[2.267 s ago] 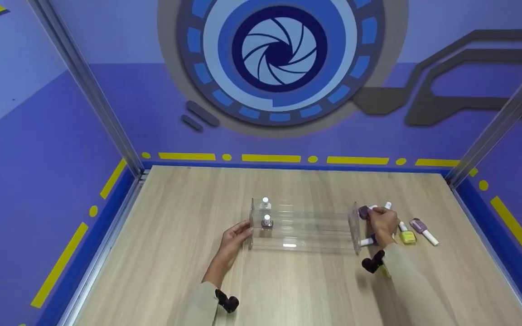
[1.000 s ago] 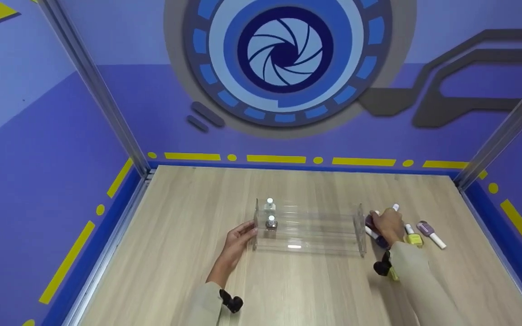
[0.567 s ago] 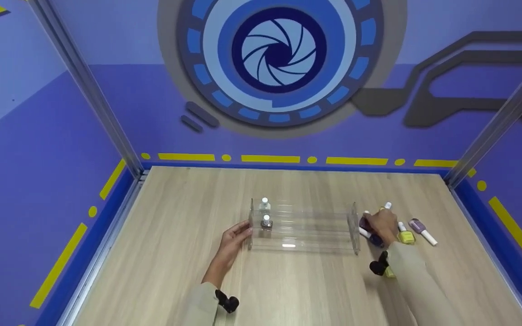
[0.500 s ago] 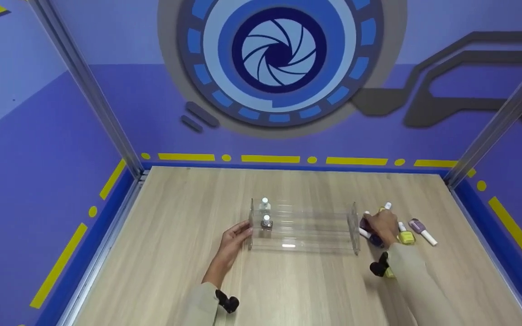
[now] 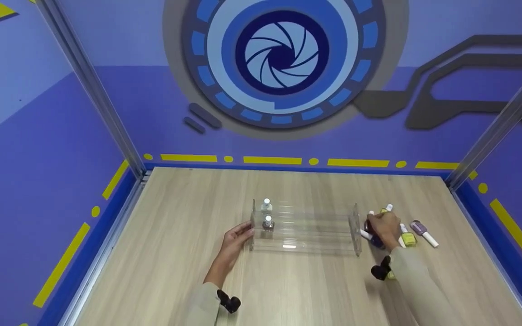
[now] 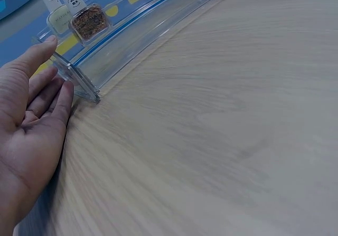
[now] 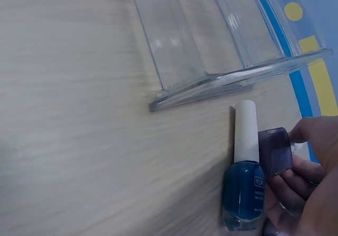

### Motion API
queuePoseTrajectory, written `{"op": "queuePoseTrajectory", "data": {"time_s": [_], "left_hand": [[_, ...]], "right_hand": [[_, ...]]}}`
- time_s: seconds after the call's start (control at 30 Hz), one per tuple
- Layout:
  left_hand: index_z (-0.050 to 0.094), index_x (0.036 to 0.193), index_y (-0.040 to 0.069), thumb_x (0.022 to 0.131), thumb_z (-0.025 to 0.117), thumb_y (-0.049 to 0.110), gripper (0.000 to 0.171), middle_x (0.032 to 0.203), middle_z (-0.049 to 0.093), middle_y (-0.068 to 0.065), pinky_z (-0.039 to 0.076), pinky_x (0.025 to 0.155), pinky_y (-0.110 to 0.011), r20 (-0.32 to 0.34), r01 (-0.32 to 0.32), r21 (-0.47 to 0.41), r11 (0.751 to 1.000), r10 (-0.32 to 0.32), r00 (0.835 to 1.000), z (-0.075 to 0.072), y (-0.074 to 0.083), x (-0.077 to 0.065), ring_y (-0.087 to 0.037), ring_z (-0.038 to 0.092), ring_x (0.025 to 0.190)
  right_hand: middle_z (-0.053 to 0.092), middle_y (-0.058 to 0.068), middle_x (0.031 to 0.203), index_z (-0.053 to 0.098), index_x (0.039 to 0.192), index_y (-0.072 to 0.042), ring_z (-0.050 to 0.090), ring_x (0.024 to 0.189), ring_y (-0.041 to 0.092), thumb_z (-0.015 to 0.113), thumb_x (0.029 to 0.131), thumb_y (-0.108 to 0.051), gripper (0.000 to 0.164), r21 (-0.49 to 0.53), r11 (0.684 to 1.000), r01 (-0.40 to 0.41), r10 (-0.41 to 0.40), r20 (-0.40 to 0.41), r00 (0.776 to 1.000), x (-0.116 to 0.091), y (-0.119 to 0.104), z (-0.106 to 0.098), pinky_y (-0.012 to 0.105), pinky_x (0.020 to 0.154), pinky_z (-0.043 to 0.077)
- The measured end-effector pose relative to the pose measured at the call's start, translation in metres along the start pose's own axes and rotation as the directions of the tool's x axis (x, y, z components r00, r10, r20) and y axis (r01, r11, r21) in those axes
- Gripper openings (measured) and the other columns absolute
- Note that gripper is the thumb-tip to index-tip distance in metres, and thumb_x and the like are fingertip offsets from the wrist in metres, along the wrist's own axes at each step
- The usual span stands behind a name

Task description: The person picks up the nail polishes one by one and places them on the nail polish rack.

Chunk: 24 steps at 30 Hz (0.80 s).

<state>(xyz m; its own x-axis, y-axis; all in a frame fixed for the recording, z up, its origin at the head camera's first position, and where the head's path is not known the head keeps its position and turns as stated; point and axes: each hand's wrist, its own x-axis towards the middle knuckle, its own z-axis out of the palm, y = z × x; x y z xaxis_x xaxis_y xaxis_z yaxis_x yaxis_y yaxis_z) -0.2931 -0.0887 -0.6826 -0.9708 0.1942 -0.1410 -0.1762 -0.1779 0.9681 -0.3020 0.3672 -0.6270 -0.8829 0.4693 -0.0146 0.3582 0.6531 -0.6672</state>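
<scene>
A clear stepped rack (image 5: 354, 228) stands on the wooden table. At its left end are two nail polish bottles, a pale one (image 6: 59, 19) behind a brown glitter one (image 6: 91, 25). My left hand (image 5: 236, 240) rests thumb and relaxed fingers against the rack's left side panel (image 6: 79, 77). Right of the rack, my right hand (image 5: 385, 226) pinches a dark purple nail polish bottle (image 7: 275, 152); its white cap is mostly hidden by the fingers. Beside it lies a dark blue nail polish bottle (image 7: 244, 194), white cap toward the rack.
Around my right hand lie a yellow bottle (image 5: 408, 238), a light purple bottle (image 5: 418, 227) and a partly hidden white-capped bottle (image 5: 388, 208). Another yellow one (image 5: 391, 275) shows beneath the right wrist. Blue panels (image 5: 120, 113) enclose the table's back and sides.
The dark purple bottle has turned from lying sideways to cap up, and my right hand has moved slightly nearer me. The dark blue bottle has swung round. My left hand stays at the rack.
</scene>
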Motion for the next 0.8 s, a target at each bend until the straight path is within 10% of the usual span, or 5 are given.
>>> {"op": "queuePoseTrajectory", "data": {"time_s": [0.27, 0.53, 0.8], "left_hand": [[0.055, 0.142, -0.001, 0.099, 0.069, 0.019, 0.050, 0.150, 0.054, -0.020, 0.045, 0.118, -0.032, -0.036, -0.001, 0.012, 1.000, 0.001, 0.999, -0.006, 0.002, -0.001, -0.023, 0.053, 0.138], [0.055, 0.142, -0.002, 0.097, 0.072, 0.022, 0.054, 0.149, 0.054, -0.019, 0.047, 0.116, -0.031, -0.052, 0.010, 0.005, 1.000, -0.010, 0.999, -0.004, 0.002, -0.001, -0.020, 0.055, 0.134], [0.055, 0.143, 0.000, 0.100, 0.067, 0.018, 0.049, 0.149, 0.054, -0.019, 0.046, 0.118, -0.033, -0.019, 0.003, 0.008, 1.000, -0.003, 1.000, 0.003, -0.001, -0.001, -0.024, 0.053, 0.137]], "right_hand": [[0.066, 0.035, 0.115, 0.056, 0.115, 0.013, 0.063, 0.108, 0.049, 0.053, 0.104, -0.020, 0.035, 0.122, 0.989, 0.081, -0.082, 0.002, 0.997, -0.001, 0.002, 0.002, 0.057, 0.098, 0.050], [0.064, 0.037, 0.122, 0.056, 0.123, 0.013, 0.062, 0.113, 0.051, 0.051, 0.106, -0.018, 0.036, 0.152, 0.982, 0.111, -0.112, 0.000, 0.994, -0.006, 0.011, -0.002, 0.058, 0.102, 0.050], [0.069, 0.032, 0.114, 0.065, 0.114, 0.010, 0.069, 0.090, 0.021, 0.060, 0.103, -0.016, 0.028, 0.189, 0.971, 0.148, -0.141, -0.051, 0.989, -0.014, 0.010, -0.028, 0.011, 0.068, 0.049]]}}
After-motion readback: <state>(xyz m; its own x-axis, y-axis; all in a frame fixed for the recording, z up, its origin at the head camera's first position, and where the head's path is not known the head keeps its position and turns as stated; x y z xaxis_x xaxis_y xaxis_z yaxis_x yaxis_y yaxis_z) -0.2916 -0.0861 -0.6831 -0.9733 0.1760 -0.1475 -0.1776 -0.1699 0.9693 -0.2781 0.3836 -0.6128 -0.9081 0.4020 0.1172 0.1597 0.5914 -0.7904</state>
